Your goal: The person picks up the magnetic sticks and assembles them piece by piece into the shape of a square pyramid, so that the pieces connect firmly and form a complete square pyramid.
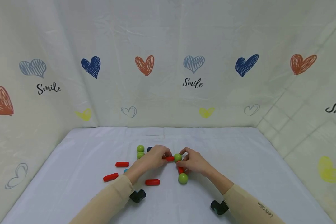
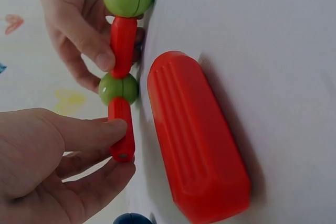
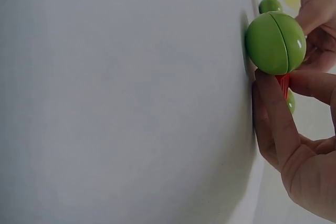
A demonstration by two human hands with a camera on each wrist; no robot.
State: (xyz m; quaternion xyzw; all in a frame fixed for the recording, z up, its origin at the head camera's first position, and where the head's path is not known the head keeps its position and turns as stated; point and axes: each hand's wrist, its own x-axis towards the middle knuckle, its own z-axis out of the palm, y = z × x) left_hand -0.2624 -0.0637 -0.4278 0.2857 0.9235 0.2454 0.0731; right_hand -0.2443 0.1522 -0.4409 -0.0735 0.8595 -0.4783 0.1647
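Observation:
A joined chain of two red rods and two green balls bends at its upper green ball (image 1: 177, 157). My left hand (image 1: 155, 156) pinches the red rod (image 2: 122, 129) that meets this ball from the left, thumb on one side and fingers on the other. The other red rod (image 1: 180, 170) runs from the same ball toward the near green ball (image 1: 183, 178), and my right hand (image 1: 195, 161) grips it between thumb and fingers. In the right wrist view the near green ball (image 3: 275, 43) sits just beyond the fingertips of my right hand (image 3: 307, 145).
Loose red rods lie at the left (image 1: 122, 164), farther left (image 1: 110, 177) and nearer the middle (image 1: 152, 182). Two green balls (image 1: 140, 148) and a dark blue ball (image 1: 149, 149) are behind my left wrist. A light blue piece (image 1: 126, 170) shows partly beside my left forearm.

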